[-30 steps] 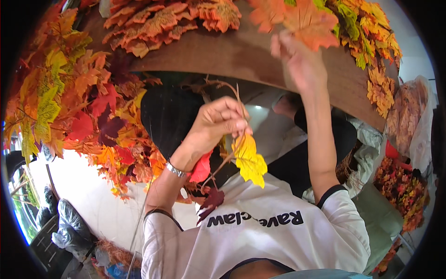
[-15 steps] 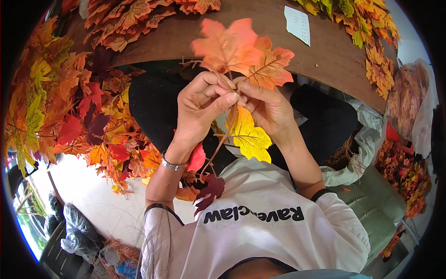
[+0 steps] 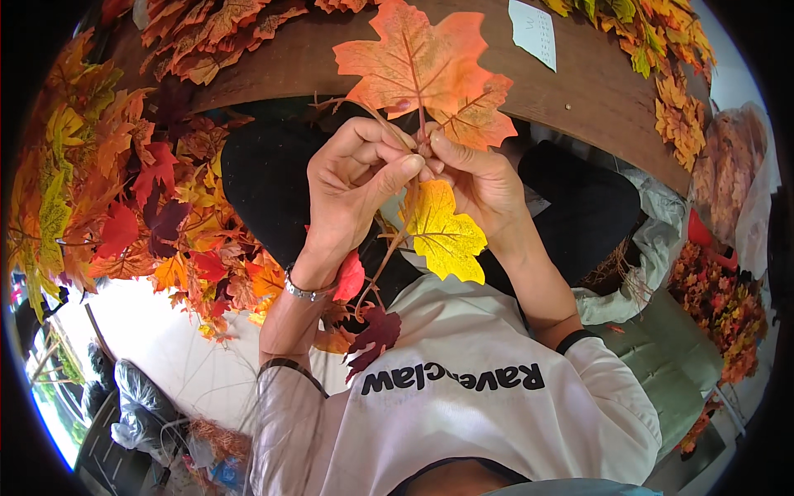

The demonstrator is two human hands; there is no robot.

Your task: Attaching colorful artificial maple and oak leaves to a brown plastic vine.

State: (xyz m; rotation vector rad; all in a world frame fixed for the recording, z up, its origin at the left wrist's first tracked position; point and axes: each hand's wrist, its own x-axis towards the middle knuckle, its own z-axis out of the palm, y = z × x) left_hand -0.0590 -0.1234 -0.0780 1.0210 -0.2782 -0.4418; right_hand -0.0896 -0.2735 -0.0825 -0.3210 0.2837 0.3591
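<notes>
Both hands meet in front of me over an artificial maple leaf garland. My left hand (image 3: pixel 356 178) pinches its brown stem (image 3: pixel 389 258) between thumb and fingers. Right beside it, my right hand (image 3: pixel 480 178) pinches the joint where leaf stalks meet the stem. A large orange leaf (image 3: pixel 418 62) and a smaller orange leaf (image 3: pixel 475 114) stand beyond my fingertips. A yellow leaf (image 3: pixel 447 233) hangs below the right hand. Further down the stem, near my left wrist, are a red leaf (image 3: pixel 350 277) and a dark maroon leaf (image 3: pixel 376 337).
A brown table (image 3: pixel 273 78) lies ahead, with piles of orange leaves (image 3: pixel 207 33) and yellow-green leaves (image 3: pixel 645 33) and a torn paper note (image 3: pixel 533 35). Many leaf garlands (image 3: pixel 157 207) hang at left. At right are a plastic bag of leaves (image 3: pixel 732 178) and a green seat (image 3: pixel 662 355).
The large orange leaf was blurred and now stands sharp, a little higher and broader to view. Both hands keep their pinch at the stem joint, shifted only slightly.
</notes>
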